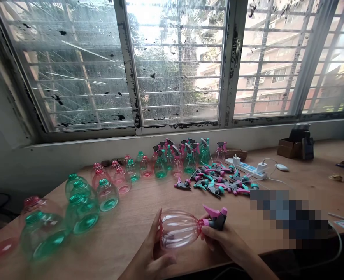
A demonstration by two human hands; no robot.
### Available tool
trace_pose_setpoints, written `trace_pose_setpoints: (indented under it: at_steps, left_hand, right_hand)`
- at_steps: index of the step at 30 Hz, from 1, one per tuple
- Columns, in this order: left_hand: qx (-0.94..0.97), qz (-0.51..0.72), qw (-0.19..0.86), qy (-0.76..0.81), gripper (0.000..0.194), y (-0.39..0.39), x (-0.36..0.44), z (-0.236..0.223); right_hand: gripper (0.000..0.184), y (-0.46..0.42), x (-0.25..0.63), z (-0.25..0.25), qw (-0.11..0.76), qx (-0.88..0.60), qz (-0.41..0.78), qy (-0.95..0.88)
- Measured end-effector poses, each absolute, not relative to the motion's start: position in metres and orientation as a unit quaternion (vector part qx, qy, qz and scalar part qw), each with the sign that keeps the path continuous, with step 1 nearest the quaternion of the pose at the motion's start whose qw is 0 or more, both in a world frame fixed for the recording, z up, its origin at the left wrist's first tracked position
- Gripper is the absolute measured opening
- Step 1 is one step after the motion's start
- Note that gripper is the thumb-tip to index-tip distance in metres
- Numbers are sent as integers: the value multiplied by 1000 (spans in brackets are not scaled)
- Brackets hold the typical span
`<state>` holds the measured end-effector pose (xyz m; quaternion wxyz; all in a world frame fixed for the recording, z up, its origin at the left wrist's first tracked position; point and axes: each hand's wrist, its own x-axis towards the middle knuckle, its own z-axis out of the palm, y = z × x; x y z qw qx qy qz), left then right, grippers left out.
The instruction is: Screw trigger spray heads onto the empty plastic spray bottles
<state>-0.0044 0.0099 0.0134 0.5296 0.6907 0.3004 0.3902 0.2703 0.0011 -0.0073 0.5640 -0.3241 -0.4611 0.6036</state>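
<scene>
A clear pink spray bottle (179,229) lies sideways in the air above the front of the table, between my two hands. Around its base end is my left hand (156,249), fingers behind and thumb in front. My right hand (215,235) pinches the neck, where a pink collar joins the black-and-pink trigger sprayer head (217,217). The head sits on the bottle's mouth; how tightly, I cannot tell. Beyond my hands lies a heap of loose sprayer heads (218,179) in pink, teal and black.
Several open green bottles (83,214) and pink bottles (122,181) stand along the left. Bottles with sprayers (178,161) line the window side. A power strip (248,169), a cardboard box (290,147) and a blurred-out object (288,214) are on the right of the table (125,245).
</scene>
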Motion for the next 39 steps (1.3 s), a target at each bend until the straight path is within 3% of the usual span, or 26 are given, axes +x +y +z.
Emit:
trace_pose_setpoints:
  at_steps: [6, 12, 17, 28, 34, 39]
  left_hand:
    - [680, 376, 545, 314, 101, 15, -8, 5]
    - [708, 376, 501, 325, 103, 15, -8, 3]
    - [714, 365, 491, 340, 113, 15, -11, 2]
    - [708, 377, 504, 320, 100, 18, -10, -3]
    - [722, 365, 490, 325, 117, 19, -10, -5]
    - [705, 349, 518, 335, 110, 16, -12, -2]
  right_hand:
    - [65, 0, 268, -8, 573, -331, 597, -453]
    - [42, 0, 270, -4, 565, -329, 599, -461]
    - [41, -1, 270, -3, 561, -332, 598, -466]
    - [42, -1, 270, -3, 563, -326, 598, -468]
    - [42, -1, 269, -4, 558, -335, 596, -470]
    - [40, 0, 268, -6, 557, -340, 593, -471]
